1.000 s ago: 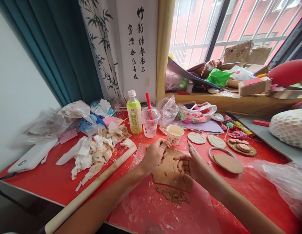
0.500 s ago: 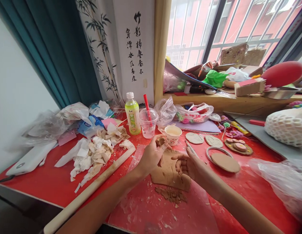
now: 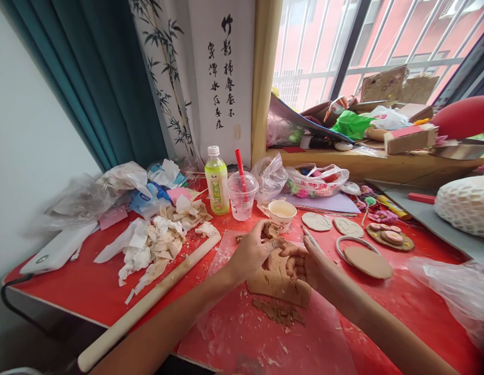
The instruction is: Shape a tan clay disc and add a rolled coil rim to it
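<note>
My left hand is closed around a small lump of brown clay, just in front of the paper cup. Beside it my right hand is loosely open, fingers apart and slightly curled, their tips close to the left fingers. A slim greyish tip shows along its upper edge; I cannot tell whether it is a tool or a clay-smeared finger. Under both hands lies a flat slab of brown clay, with rough clay scraps at its near edge.
A rolling pin lies left of the plastic sheet. Crumpled tissues, a drink bottle and a plastic cup with straw stand behind. To the right are a clay disc, a ring and pale discs.
My right hand has come closer to the left, so the fingertips nearly meet. The left hand still holds the clay lump. The whole view has shifted slightly.
</note>
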Tool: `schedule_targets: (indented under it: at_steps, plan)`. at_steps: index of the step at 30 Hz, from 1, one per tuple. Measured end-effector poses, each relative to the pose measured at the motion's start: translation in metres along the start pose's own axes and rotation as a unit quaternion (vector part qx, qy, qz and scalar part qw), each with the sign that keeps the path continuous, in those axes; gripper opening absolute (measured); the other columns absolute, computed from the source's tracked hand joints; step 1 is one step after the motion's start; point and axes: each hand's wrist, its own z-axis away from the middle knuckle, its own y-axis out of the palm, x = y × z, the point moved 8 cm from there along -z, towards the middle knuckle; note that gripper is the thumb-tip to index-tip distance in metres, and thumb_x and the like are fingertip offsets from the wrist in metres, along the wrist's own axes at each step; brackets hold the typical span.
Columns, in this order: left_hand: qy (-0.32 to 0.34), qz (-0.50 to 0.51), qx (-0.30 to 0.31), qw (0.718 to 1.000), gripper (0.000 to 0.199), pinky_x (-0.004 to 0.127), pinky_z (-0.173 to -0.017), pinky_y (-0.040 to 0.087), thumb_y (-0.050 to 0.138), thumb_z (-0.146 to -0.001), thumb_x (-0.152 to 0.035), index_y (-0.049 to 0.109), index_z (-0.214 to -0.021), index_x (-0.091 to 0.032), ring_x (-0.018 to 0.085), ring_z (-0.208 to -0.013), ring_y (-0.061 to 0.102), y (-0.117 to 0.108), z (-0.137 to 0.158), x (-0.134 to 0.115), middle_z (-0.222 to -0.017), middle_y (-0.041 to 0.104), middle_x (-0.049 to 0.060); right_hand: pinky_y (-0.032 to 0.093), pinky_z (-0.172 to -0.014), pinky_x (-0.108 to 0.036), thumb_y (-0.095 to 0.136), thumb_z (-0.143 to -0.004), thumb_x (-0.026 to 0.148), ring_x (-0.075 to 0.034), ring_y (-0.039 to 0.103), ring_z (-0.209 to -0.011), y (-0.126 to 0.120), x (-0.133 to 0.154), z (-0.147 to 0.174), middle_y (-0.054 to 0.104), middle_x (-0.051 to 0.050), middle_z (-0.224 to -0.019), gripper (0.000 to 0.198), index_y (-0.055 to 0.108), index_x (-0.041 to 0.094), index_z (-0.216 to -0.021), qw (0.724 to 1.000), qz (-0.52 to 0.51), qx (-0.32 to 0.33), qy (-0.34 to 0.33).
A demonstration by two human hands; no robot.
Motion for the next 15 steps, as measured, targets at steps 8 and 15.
schedule_targets:
  at_steps: [8,15]
  plan:
    - [-0.011,-0.023,-0.051,0.998,0.028,0.017,-0.038,0.025,0.049,-0.083,-0.044,0.051,-0.079,-0.017,0.002,-0.038,0.033,-0.012,-0.001,0.003,-0.059,0.047,-0.006,0.044,-0.056,-0.026,0.035,-0.081,0.07,-0.012,0.055,-0.053,-0.002,0.001,-0.001,0.059,-0.003,-0.057,0.061,0.064,0.016,-0.078,1.0,0.025,0.0,-0.006]
    - [-0.005,-0.007,-0.058,0.998,0.031,0.018,-0.048,0.028,0.065,-0.073,-0.043,0.047,-0.077,-0.018,0.002,-0.047,0.031,-0.013,0.0,-0.004,-0.06,0.04,-0.008,0.044,-0.055,-0.025,0.033,-0.081,0.071,-0.012,0.056,-0.053,0.0,0.003,0.001,0.06,-0.004,-0.058,0.063,0.065,0.017,-0.079,0.999,0.049,-0.002,-0.013]
